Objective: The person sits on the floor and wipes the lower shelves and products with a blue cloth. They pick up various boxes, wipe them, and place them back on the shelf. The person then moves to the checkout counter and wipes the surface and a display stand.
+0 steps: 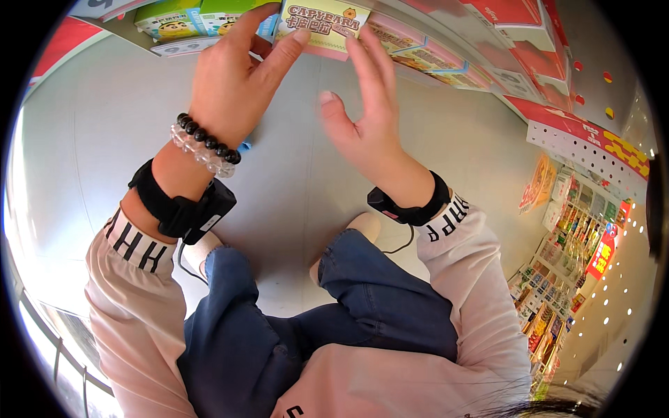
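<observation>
A pale yellow box with a pink lower edge and a small cartoon animal (319,21) stands at the shelf front, at the top of the head view. My left hand (237,83) grips its left side, the thumb pressed on the printed face and the fingers partly hidden behind. On the other side, my right hand (369,104) has its fingers stretched out, their tips at the box's right edge. Its thumb is held well away, with nothing in the palm. Each wrist wears a black strap with a small device; beaded bracelets (205,145) circle the left one.
Green cartoon boxes (171,21) sit on the shelf to the left. Similar pink and yellow boxes (435,59) line it to the right, with red and white boxes (533,45) beyond. Racks of small packaged goods (557,258) stand far right. Below is a grey floor (289,188).
</observation>
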{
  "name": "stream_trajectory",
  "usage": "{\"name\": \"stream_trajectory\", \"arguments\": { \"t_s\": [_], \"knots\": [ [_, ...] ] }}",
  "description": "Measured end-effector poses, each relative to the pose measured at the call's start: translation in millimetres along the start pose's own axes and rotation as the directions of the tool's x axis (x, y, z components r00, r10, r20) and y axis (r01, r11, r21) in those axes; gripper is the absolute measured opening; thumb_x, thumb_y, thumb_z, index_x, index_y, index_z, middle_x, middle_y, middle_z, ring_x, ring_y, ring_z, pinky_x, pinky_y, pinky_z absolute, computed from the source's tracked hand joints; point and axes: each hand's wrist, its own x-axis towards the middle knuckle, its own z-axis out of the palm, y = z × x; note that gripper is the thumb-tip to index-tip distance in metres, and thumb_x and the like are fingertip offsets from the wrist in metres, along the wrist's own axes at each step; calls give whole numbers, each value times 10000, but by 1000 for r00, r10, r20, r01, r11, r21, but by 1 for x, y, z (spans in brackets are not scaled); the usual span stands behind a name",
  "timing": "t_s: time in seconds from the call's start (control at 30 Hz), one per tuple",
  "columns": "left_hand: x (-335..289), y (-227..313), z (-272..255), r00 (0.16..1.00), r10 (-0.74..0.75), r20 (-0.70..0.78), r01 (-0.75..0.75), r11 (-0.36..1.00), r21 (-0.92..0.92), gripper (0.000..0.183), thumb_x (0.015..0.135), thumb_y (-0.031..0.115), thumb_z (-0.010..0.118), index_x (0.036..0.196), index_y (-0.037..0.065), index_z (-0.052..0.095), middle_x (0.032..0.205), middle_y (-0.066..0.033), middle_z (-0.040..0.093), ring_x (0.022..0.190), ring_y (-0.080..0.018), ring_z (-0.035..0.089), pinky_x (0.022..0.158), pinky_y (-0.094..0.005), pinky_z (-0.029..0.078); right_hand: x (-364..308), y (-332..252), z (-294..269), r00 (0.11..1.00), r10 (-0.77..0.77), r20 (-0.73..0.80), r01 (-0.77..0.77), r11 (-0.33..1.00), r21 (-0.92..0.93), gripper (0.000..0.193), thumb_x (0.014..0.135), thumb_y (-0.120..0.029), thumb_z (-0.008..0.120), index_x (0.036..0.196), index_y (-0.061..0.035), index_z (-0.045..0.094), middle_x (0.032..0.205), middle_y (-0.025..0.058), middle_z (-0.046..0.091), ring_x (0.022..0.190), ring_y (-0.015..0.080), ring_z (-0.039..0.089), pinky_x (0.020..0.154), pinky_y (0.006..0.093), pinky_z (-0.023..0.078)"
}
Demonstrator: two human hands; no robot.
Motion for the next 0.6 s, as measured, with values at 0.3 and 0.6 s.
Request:
{"name": "stream_trajectory", "arguments": {
  "t_s": [0.3,0.6],
  "knots": [
    [-13,-17,18,987,150,-64,-146,987,74,526,859,309,616,1293,44,481,745,-118,679,669,-299,657,587,-385,524,1,-22,-5,886,415,208,-461,736,495,793,839,-37,566,1472,-22,88,1480,156,234,1372,295,262,1097,456,210],
    [-71,-23,11,931,362,-40,-360,931,58,679,790,121,702,1380,19,381,888,-145,672,710,-269,655,619,-319,520,-49,-48,-13,938,268,220,-340,829,444,817,827,-29,538,1463,6,27,1472,175,184,1374,312,219,1101,452,199]
  ]
}}
